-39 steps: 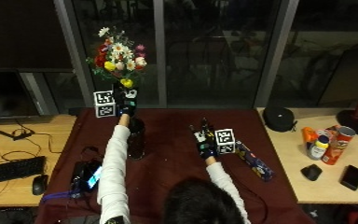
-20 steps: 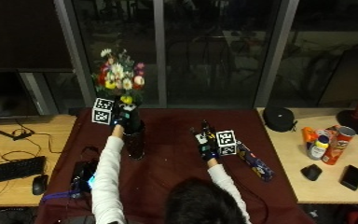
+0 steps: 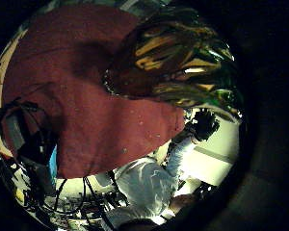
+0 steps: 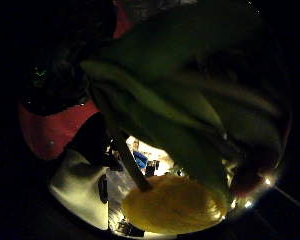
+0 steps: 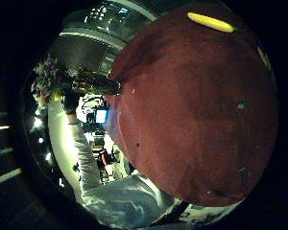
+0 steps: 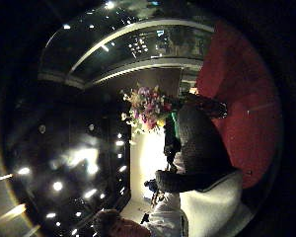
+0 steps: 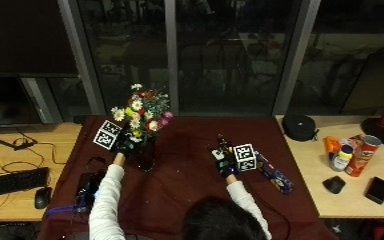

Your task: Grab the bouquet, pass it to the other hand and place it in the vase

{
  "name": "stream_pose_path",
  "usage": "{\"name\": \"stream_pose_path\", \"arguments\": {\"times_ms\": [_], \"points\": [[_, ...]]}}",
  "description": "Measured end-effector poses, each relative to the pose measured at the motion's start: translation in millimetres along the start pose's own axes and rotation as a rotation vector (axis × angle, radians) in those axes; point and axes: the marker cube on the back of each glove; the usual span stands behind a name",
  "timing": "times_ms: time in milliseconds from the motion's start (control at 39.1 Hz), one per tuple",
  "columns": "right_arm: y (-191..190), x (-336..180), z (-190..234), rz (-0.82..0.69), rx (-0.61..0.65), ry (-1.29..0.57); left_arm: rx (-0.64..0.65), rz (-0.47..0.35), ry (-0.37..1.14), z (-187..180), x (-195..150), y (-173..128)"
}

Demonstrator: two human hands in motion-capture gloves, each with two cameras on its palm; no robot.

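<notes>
Bouquet (image 7: 142, 111) of white, yellow, red and pink flowers stands upright with its stems down in the dark vase (image 7: 145, 156), which sits on the dark red cloth (image 7: 185, 185) covering the middle of the bench (image 7: 25, 145). The left hand (image 7: 120, 145) is at the vase's mouth, just under the blooms; from above it seems to grip the stems, and its thumb side palm view is filled with green stems and leaves and a yellow flower (image 4: 172, 202), though the fingers themselves are hard to make out there. The right hand (image 7: 224, 159) rests well apart from the vase on the red cloth, fingers straight and holding nothing. A dark patterned flat object (image 7: 273, 174) lies just beside it on the cloth. On the bare wood to the person's left are a keyboard (image 7: 12, 181) and a mouse (image 7: 41, 197).
</notes>
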Motion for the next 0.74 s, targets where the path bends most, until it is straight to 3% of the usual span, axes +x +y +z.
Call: {"name": "stream_pose_path", "arguments": {"times_ms": [205,409,563,665,742], "points": [[0,4,2,-0.015,-0.032,0.004,0.026,-0.009,-0.002,-5,10,10],[7,9,-4,-0.006,-0.045,-0.004,0.026,-0.029,0.002,-10,-4,9],[8,15,-13,0.006,-0.021,-0.001,0.043,-0.014,-0.008,-19,-2,15],[8,16,-14,0.096,0.037,0.041,0.048,0.011,-0.059,-21,4,25],[3,21,-13,0.050,0.007,0.011,0.054,0.021,-0.072,-20,6,29]]}}
